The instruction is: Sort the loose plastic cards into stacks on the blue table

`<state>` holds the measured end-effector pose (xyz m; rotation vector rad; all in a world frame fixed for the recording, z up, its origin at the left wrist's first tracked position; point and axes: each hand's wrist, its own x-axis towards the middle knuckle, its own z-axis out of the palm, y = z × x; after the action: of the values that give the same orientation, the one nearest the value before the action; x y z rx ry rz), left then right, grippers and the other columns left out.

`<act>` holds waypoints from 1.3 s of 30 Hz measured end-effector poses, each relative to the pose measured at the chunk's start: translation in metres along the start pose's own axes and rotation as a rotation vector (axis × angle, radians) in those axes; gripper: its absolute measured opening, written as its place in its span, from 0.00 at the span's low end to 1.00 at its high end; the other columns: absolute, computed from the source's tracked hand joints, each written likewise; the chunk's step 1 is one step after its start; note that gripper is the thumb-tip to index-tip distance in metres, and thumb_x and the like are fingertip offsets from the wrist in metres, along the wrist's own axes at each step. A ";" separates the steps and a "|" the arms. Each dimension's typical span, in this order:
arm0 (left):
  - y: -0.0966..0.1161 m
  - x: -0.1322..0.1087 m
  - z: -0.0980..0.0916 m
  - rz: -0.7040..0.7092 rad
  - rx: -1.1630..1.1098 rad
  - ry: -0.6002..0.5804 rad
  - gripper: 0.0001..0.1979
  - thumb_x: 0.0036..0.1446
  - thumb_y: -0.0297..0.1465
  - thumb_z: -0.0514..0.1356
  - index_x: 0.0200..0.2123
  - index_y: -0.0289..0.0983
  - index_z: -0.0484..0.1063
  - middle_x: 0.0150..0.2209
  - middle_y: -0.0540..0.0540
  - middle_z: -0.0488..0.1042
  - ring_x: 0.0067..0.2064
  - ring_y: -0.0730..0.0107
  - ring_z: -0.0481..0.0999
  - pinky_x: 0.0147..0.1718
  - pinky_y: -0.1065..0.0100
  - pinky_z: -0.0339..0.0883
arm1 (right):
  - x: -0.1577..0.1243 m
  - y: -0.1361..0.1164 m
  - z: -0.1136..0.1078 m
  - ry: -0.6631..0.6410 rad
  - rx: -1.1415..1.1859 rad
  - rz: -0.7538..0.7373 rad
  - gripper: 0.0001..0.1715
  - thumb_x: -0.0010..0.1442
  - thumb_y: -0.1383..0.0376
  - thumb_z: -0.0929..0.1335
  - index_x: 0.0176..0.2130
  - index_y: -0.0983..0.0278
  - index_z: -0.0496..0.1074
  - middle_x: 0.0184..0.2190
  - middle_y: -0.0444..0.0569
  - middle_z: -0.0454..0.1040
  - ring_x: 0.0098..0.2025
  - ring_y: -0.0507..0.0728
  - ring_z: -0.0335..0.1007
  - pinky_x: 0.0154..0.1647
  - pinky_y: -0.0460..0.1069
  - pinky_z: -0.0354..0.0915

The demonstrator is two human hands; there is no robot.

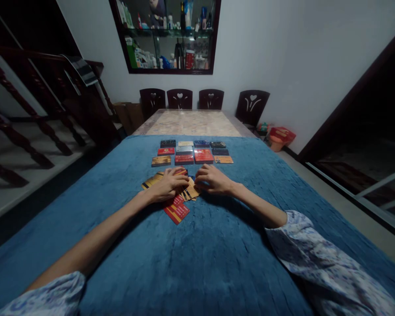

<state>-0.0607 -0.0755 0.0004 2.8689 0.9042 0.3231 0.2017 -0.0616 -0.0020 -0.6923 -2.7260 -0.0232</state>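
Two bare hands over a loose spread of cards on a blue cloth (pixel 197 267). Left hand (pixel 169 184): palm down on the spread, fingers bent; whether it pinches a card, can't tell. Right hand (pixel 212 177): fingers curled, at the right edge of the tan cards (pixel 191 188); grip hidden under the fingers, can't tell. Tan cards lie between the hands, overlapping, dark stripes along the near edge. Red cards (pixel 177 211) stick out below the left hand, tilted, white print and a gold band on them. Gold cards (pixel 151 180) fan out left of the same hand.

Beyond the hands, card stacks (pixel 203 156) in rows, about a dozen: dark and pale ones at the back, red, silver and navy mid, gold, red and orange in front. Cloth covers the near part of the table (pixel 191 123); marbled top shows past it.

Four dark chairs (pixel 253 107) around the far end. Wall cabinet (pixel 171 70) with bottles behind. Wooden railing (pixel 41 57) left, red bag (pixel 283 134) on the right. Patterned sleeves (pixel 319 256) on both arms.
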 end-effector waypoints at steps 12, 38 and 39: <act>0.008 0.010 0.004 -0.046 0.065 -0.060 0.18 0.70 0.34 0.50 0.58 0.44 0.72 0.62 0.41 0.70 0.67 0.47 0.57 0.61 0.45 0.53 | -0.012 -0.003 -0.003 -0.036 0.036 0.086 0.15 0.69 0.57 0.67 0.45 0.61 0.80 0.44 0.55 0.78 0.48 0.61 0.63 0.43 0.53 0.55; 0.016 0.030 0.003 -0.129 0.167 -0.112 0.17 0.64 0.36 0.56 0.54 0.42 0.74 0.51 0.40 0.69 0.58 0.48 0.61 0.56 0.47 0.58 | -0.006 -0.028 -0.011 -0.233 -0.119 0.295 0.36 0.63 0.40 0.67 0.53 0.66 0.75 0.50 0.61 0.74 0.51 0.66 0.63 0.44 0.55 0.57; 0.014 0.029 0.003 -0.119 0.166 -0.101 0.17 0.64 0.36 0.57 0.54 0.43 0.74 0.51 0.40 0.69 0.58 0.48 0.61 0.55 0.48 0.58 | -0.007 -0.027 -0.012 -0.233 -0.110 0.286 0.34 0.63 0.42 0.68 0.52 0.66 0.76 0.50 0.61 0.74 0.51 0.66 0.63 0.44 0.54 0.57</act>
<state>-0.0291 -0.0701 0.0053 2.9298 1.1258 0.0942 0.1983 -0.0891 0.0086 -1.1780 -2.8297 -0.0274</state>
